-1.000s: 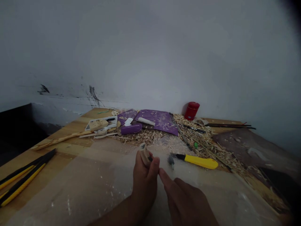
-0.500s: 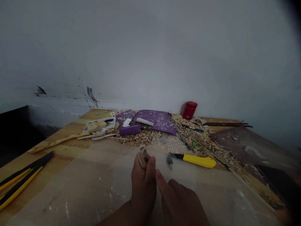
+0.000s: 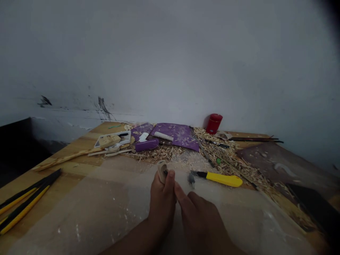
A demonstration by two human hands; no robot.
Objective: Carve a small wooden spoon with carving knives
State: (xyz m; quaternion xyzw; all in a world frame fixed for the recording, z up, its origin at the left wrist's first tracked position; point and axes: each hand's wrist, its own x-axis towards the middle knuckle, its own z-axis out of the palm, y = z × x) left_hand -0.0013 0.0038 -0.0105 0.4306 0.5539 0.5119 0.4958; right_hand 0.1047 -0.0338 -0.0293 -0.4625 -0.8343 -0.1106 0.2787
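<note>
The left hand (image 3: 161, 202) pinches one small pale wood piece (image 3: 162, 171) above the table, now more upright than earlier. The right hand (image 3: 199, 216), fingers together, touches the left, near one yellow utility knife (image 3: 220, 179).

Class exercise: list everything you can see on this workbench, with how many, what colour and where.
wooden workbench: one, tan, across the view
wall: one, pale grey, behind the bench
wood shavings: many, tan, back of the bench
purple sheet: one, purple, back centre
purple roll: one, purple, beside the sheet
red canister: one, red, back edge
yellow utility knife: one, yellow and black, right of the hands
striped tools: two, black and yellow, front left
wood block: one, tan, on a white tray
pale wood piece: one, pale tan, in the left hand
left hand: one, holding the wood
right hand: one, beside the left hand
</note>
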